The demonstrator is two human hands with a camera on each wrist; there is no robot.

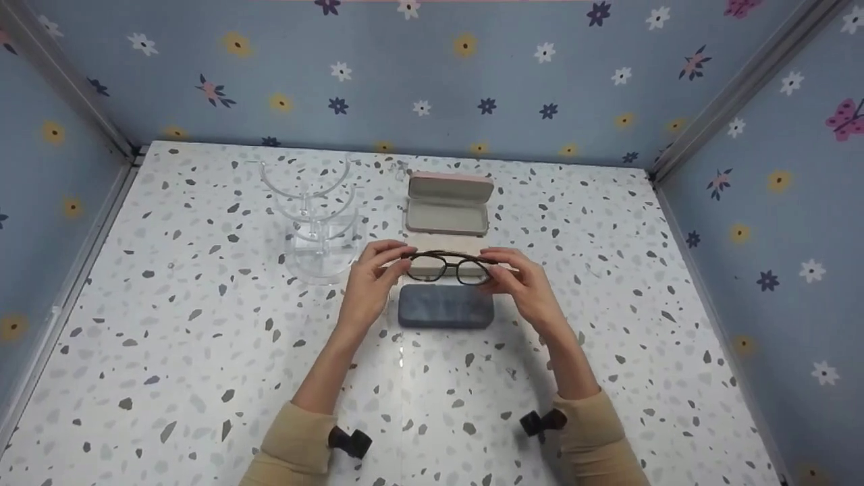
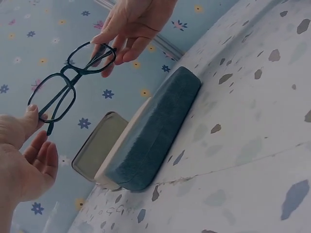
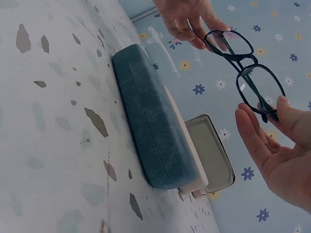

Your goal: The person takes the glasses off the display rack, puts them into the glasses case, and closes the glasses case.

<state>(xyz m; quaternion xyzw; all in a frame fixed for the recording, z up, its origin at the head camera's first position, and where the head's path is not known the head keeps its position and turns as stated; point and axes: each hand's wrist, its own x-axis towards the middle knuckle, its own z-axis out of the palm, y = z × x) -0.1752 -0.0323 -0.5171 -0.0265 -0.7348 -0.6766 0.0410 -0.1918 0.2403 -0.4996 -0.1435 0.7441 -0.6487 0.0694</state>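
Both hands hold up a pair of dark-framed eyeglasses point(image 1: 451, 265), its temples folded and crossing behind the lenses in both wrist views. My left hand point(image 1: 368, 287) pinches one outer end of the frame, thumb toward me. At the opposite end, my right hand point(image 1: 530, 290) pinches the frame the same way. Below and nearer to me lies a blue-grey glasses case point(image 1: 445, 307), teal in the left wrist view, touched by neither hand. A cream-coloured case point(image 2: 108, 170) stands just behind it, mostly hidden in the head view by the hands and glasses.
Farther back an open glasses case point(image 1: 449, 217) with a pinkish lid and grey-beige lining faces me. To its left stands a clear tiered display stand point(image 1: 324, 255). Flowered panels point(image 1: 405, 81) enclose the speckled table point(image 1: 202, 324) at the back and sides.
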